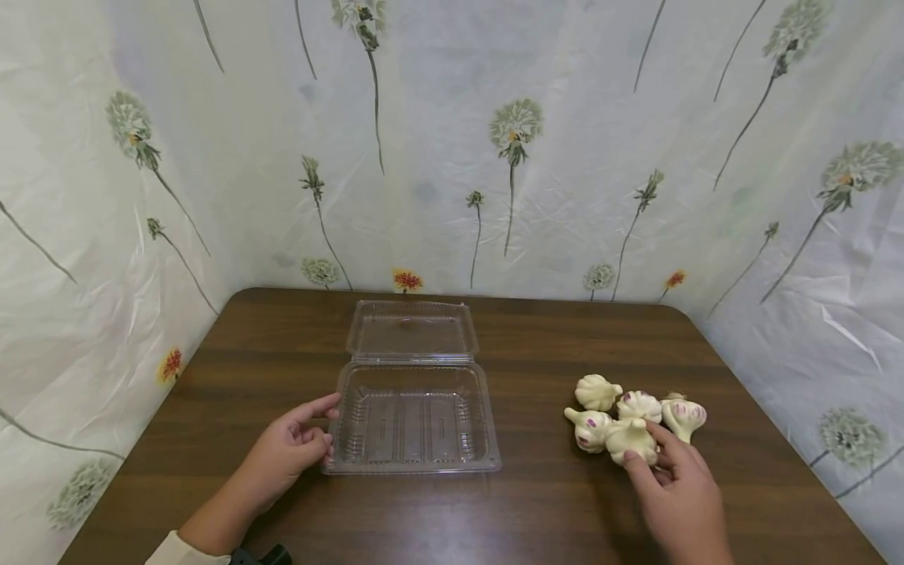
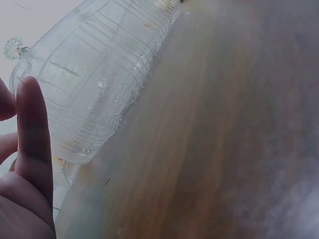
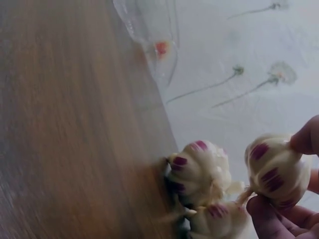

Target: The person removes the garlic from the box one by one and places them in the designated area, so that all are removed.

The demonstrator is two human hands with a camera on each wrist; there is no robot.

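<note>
A clear plastic clamshell container [image 1: 489, 424] lies with its lid [image 1: 413, 333] folded back, away from me. My left hand [image 1: 282, 451] holds the left rim of its base between thumb and fingers; the left wrist view has a finger [image 2: 33, 117] against the clear wall. Over on the right, my right hand [image 1: 683, 490] pinches a garlic bulb [image 1: 631, 443] between thumb and fingers. That bulb [image 3: 274, 167], white with purple streaks, is lifted clear of its neighbours in the right wrist view. Several other garlic bulbs [image 1: 639, 406] are clustered just behind it.
Everything rests on a dark wooden table [image 1: 537, 502] with rounded far corners. A pale sheet [image 1: 438, 157] printed with dandelions hangs behind and on both sides. Wood surface separates the container from the garlic.
</note>
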